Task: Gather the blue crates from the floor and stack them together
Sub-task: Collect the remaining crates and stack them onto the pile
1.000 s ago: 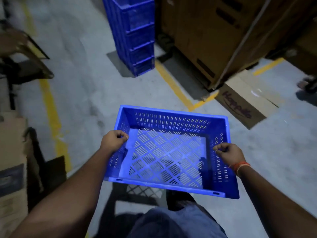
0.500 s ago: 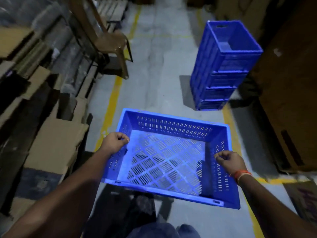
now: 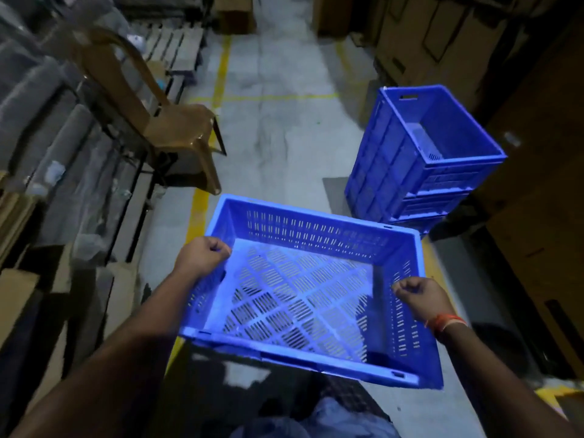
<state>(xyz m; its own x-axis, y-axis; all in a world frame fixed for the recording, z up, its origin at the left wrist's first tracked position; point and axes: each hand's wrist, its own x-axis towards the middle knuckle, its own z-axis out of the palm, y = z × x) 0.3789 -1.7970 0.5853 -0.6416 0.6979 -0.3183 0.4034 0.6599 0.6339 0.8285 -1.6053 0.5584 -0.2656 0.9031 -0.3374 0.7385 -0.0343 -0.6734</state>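
I carry an empty blue perforated crate point(image 3: 303, 292) in front of me at waist height. My left hand point(image 3: 202, 256) grips its left rim and my right hand point(image 3: 420, 298), with an orange band at the wrist, grips its right rim. A stack of blue crates point(image 3: 417, 159) stands on the floor ahead to the right, its top crate open and empty. The carried crate is apart from the stack, nearer to me and to its left.
A brown plastic chair point(image 3: 164, 121) stands at the left by a yellow floor line point(image 3: 202, 203). Cardboard boxes and rolled material line the left side. Large brown cartons point(image 3: 537, 153) stand behind and right of the stack. Grey floor runs down the aisle ahead.
The view has swung left and the crate stack has shifted to the right and come closer. Both hands keep the same grip on the carried crate.
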